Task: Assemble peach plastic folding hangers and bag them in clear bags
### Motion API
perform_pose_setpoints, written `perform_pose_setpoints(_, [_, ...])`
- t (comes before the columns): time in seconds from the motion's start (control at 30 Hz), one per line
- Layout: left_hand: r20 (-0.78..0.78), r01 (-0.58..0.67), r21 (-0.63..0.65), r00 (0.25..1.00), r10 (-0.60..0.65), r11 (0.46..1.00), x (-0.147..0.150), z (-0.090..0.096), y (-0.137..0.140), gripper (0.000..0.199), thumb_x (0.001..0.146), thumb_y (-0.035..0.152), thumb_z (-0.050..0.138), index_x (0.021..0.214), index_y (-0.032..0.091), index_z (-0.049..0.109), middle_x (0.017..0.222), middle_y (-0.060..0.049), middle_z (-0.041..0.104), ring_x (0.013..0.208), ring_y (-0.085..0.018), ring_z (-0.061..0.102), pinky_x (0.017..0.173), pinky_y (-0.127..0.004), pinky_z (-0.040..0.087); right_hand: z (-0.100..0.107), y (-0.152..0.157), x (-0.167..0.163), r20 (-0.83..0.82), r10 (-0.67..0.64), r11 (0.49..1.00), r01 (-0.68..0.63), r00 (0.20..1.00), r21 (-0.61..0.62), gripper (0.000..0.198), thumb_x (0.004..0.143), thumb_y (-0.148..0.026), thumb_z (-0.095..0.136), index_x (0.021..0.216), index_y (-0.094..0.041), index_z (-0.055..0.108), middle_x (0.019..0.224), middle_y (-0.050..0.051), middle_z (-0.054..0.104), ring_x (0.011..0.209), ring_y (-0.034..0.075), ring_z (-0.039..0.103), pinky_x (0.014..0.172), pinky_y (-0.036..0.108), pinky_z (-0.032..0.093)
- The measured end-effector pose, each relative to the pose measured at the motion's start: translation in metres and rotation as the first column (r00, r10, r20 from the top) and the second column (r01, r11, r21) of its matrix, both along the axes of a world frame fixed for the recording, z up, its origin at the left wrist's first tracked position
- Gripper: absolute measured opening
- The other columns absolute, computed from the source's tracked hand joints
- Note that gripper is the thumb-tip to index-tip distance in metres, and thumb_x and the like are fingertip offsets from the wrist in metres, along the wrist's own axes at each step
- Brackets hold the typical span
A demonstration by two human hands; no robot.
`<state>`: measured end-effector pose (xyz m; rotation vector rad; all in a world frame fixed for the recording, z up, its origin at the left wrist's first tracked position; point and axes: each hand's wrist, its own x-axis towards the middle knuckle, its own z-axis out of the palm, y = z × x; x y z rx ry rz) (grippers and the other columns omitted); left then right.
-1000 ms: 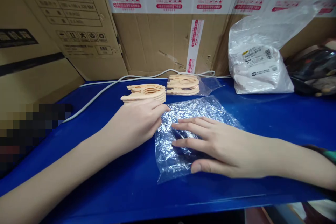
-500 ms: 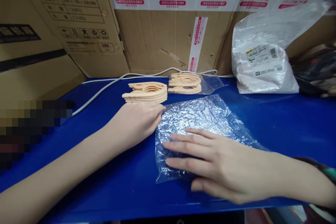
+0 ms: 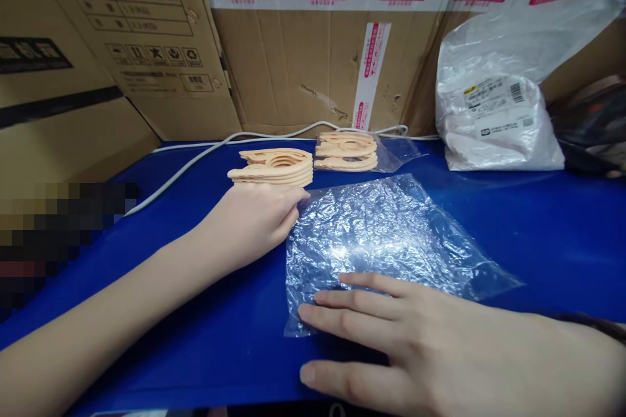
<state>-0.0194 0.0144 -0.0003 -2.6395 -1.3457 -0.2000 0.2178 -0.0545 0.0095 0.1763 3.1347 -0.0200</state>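
Observation:
A clear, crinkled plastic bag (image 3: 362, 228) lies flat on the blue table. My left hand (image 3: 259, 218) is closed at the bag's far left corner, with its fingertips pinching the film there. Right behind that hand sits a stack of beige folding hangers (image 3: 274, 168), its lower edge partly covered by my knuckles. My right hand (image 3: 405, 345) is open, fingers spread over the bag's near edge, with the thumb apart on the table side. Beside the stack, more beige hangers (image 3: 347, 151) lie inside a clear bag.
Cardboard boxes (image 3: 293, 65) stand along the back and left of the blue table (image 3: 205, 326). A white cable (image 3: 180, 172) runs along the back. At the back right stands a white plastic parcel bag (image 3: 499, 124) with a label, and dark items (image 3: 591, 130) lie beyond it.
My right hand has slid toward me over the bag, and its thumb has spread away from the fingers. More of the bag's right side shows. My left hand has stayed at the corner.

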Motion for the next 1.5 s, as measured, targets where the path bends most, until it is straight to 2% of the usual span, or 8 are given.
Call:
perform_pose_setpoints(0.5, [0.045,0.095,-0.178,0.995,-0.088,0.979,-0.009,0.003,0.000,0.046,0.097,0.040,0.040,0.135,0.021,0.057,0.137,-0.007,0.062,0.123,-0.027,0.061,0.103,-0.043,0.048,0.008,0.005,0.004,0.103,0.002,0.965,0.025,0.995,-0.260,0.049,0.106,-0.034,0.026,0.151,-0.020,0.039,0.160,0.005,0.028,0.144,0.021,0.035,0.120,0.040,0.027])
perform_pose_setpoints(0.77, [0.001,0.070,-0.498,0.997,-0.080,0.864,-0.016,0.010,-0.013,0.122,0.064,0.086,0.059,0.159,0.026,0.011,0.165,-0.012,0.010,0.149,-0.041,0.014,0.117,-0.058,0.026,0.007,0.015,0.018,-0.060,-0.258,0.952,0.243,0.964,-0.187,0.042,0.103,-0.031,0.037,0.140,-0.020,0.055,0.149,0.004,0.051,0.139,0.017,0.044,0.113,0.030,0.038])
perform_pose_setpoints(1.0, [-0.049,0.025,-0.600,0.996,-0.068,0.799,-0.013,0.009,-0.014,0.133,0.057,0.085,0.065,0.157,0.033,-0.006,0.163,-0.008,-0.014,0.146,-0.044,-0.008,0.114,-0.068,0.016,0.004,0.072,0.081,-0.148,-0.680,0.701,0.696,0.718,0.155,0.039,0.100,-0.038,0.030,0.111,-0.020,0.063,0.106,0.013,0.072,0.084,0.028,0.070,0.070,0.041,0.052])
perform_pose_setpoints(1.07, [-0.053,0.018,-0.609,0.997,-0.063,0.793,-0.012,0.010,-0.014,0.134,0.057,0.086,0.065,0.157,0.033,-0.008,0.163,-0.006,-0.015,0.146,-0.043,-0.011,0.115,-0.068,0.015,0.002,0.085,0.096,-0.009,-0.773,0.630,0.768,0.635,0.113,0.033,0.099,-0.043,0.034,0.095,-0.022,0.060,0.083,0.008,0.070,0.067,0.025,0.065,0.058,0.037,0.045])
perform_pose_setpoints(1.17, [-0.060,0.000,-0.613,0.997,-0.046,0.790,-0.014,0.010,-0.013,0.136,0.056,0.087,0.064,0.156,0.035,-0.012,0.163,-0.004,-0.017,0.147,-0.042,-0.012,0.116,-0.066,0.016,-0.001,0.092,0.102,0.128,-0.756,0.649,0.760,0.642,0.024,0.040,0.098,-0.053,0.038,0.075,-0.023,0.053,0.061,0.000,0.058,0.053,0.017,0.054,0.053,0.030,0.038])
perform_pose_setpoints(1.27, [-0.049,-0.003,-0.611,0.998,-0.035,0.792,-0.015,0.011,-0.011,0.137,0.055,0.087,0.065,0.155,0.036,-0.013,0.164,-0.004,-0.015,0.148,-0.042,-0.010,0.117,-0.063,0.019,0.000,0.088,0.094,0.195,-0.715,0.658,0.740,0.672,-0.138,0.048,0.097,-0.057,0.039,0.067,-0.021,0.050,0.058,-0.002,0.052,0.053,0.012,0.047,0.052,0.026,0.035])
perform_pose_setpoints(1.43, [-0.028,0.018,-0.615,0.999,-0.045,0.789,-0.016,0.011,-0.008,0.142,0.053,0.088,0.065,0.156,0.030,-0.014,0.165,-0.007,-0.011,0.149,-0.040,-0.006,0.119,-0.058,0.018,0.004,0.076,0.076,0.211,-0.725,0.545,0.734,0.655,-0.405,0.057,0.097,-0.059,0.035,0.064,-0.018,0.057,0.058,0.000,0.052,0.054,0.012,0.045,0.055,0.028,0.038])
perform_pose_setpoints(1.5, [-0.031,0.021,-0.613,0.998,-0.051,0.789,-0.016,0.011,-0.007,0.142,0.054,0.087,0.065,0.156,0.029,-0.015,0.165,-0.006,-0.012,0.150,-0.039,-0.006,0.120,-0.056,0.017,0.003,0.075,0.070,0.128,-0.689,0.592,0.656,0.714,-0.469,0.052,0.097,-0.057,0.039,0.075,-0.018,0.064,0.070,0.002,0.061,0.064,0.016,0.055,0.063,0.031,0.045])
